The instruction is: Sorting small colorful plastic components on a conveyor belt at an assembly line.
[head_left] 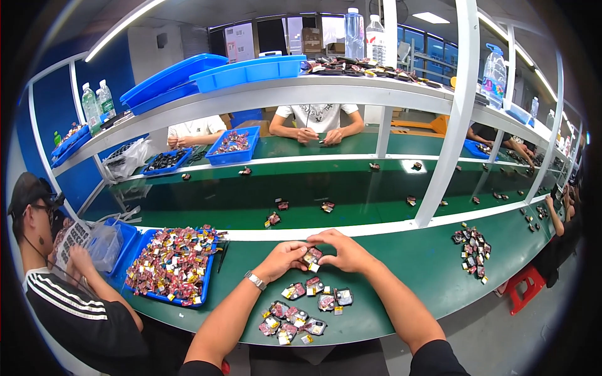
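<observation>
Over the green workbench, my left hand [282, 261] pinches a small black-cased electronic module [311, 257] with a red circuit board and a white-and-yellow part. My right hand [346, 252] curls round the same module from the other side, its thumb and fingers at the edges. Just below, toward the bench's front edge, lies a loose group of similar modules [293, 323], some showing white and yellow pieces. To the left of my left hand stands a blue tray [212, 276] heaped with red circuit boards [169, 263] that carry yellow-and-white parts.
Black tweezers [223, 255] lie beside the tray. Another cluster of modules [471, 250] sits right. A white rail [263, 235] borders a green belt [351, 210] with scattered modules. A white post [448, 125] supports the overhead shelf [263, 91]. A person [69, 294] works close on the left.
</observation>
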Demonstrator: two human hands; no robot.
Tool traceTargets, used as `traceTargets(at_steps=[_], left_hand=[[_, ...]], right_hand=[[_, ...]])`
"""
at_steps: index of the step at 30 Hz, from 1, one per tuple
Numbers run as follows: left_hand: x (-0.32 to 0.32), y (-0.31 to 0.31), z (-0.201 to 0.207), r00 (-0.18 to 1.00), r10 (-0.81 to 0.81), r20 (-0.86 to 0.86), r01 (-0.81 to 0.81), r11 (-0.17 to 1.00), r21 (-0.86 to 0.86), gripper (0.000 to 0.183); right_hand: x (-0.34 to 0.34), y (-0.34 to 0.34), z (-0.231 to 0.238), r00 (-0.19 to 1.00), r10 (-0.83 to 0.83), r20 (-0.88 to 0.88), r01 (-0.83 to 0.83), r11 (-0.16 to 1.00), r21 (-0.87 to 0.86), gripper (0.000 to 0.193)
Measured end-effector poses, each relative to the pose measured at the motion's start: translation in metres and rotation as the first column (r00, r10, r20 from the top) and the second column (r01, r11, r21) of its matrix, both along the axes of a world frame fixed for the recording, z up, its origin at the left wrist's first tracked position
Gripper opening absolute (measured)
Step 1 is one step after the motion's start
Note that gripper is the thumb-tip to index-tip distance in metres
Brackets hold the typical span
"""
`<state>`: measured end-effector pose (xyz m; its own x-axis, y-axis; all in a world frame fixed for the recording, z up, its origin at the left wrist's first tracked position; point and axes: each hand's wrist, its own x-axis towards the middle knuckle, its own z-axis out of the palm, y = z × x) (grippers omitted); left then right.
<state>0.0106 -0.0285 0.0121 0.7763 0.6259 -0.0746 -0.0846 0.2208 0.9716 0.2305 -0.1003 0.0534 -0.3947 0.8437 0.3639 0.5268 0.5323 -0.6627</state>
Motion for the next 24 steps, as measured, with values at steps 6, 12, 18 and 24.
traceTargets(at_steps=[6,12,18,24], left_hand=[[0.004,-0.003,-0.002,0.982,0.141,0.129,-0.133,0.988,-0.073,0.034],[0.004,-0.007,0.001,0.973,0.189,0.131,-0.171,0.975,-0.14,0.031],[0.009,-0.008,0.0,0.962,0.216,0.169,-0.186,0.966,-0.178,0.03],[0.008,-0.009,-0.002,0.956,0.256,0.145,-0.226,0.954,-0.195,0.03]], right_hand=[[-0.016,-0.002,-0.013,0.992,-0.118,-0.045,0.123,0.98,0.156,0.044],[-0.044,-0.002,-0.016,0.901,-0.426,0.082,0.353,0.83,0.431,0.023],[-0.024,0.009,-0.02,0.923,-0.351,0.159,0.229,0.831,0.506,0.022],[-0.032,0.006,-0.023,0.925,-0.35,0.15,0.226,0.82,0.526,0.012]])
